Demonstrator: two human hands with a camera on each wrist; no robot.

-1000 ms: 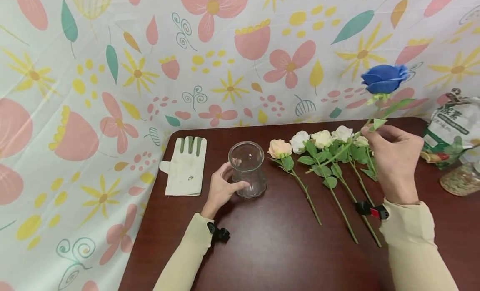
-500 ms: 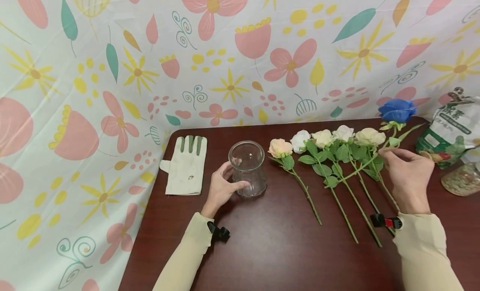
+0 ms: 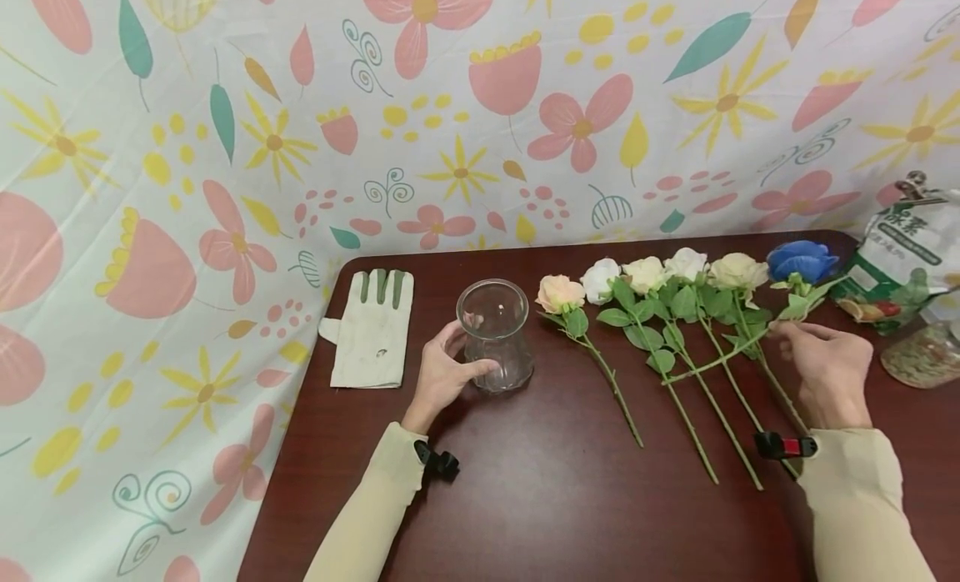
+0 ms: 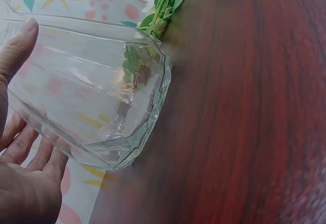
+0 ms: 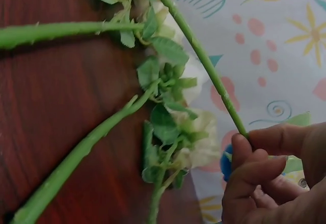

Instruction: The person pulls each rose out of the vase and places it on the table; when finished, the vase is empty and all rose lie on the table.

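Observation:
My left hand (image 3: pixel 438 373) holds a clear glass vase (image 3: pixel 517 361) that stands upright, thumb on the near side and fingers round its left. In the left wrist view the faceted glass body of the vase (image 4: pixel 76 81) shows nothing inside. Over at the right, my right hand (image 3: pixel 828 369) pinches the stem of a blue rose (image 3: pixel 802 261) between thumb and forefinger. That green stem (image 5: pixel 214 81) slants across the stems of other roses in the right wrist view. Beside it lie a cream rose (image 3: pixel 738 271), a peach rose (image 3: pixel 560 294) and several white or cream ones.
A white glove (image 3: pixel 371 348) with green-grey fingers lies left of the vase on the dark red-brown table (image 3: pixel 540 499). At the right stand a clipped white-and-green bag (image 3: pixel 896 257) and a jar (image 3: pixel 924 357) of small pale pieces. A flower-patterned cloth (image 3: pixel 420 173) hangs behind.
My right hand has moved right and down with the blue rose, lowering its bloom from in front of the cloth to beside the cream rose. The left hand and vase have stayed put.

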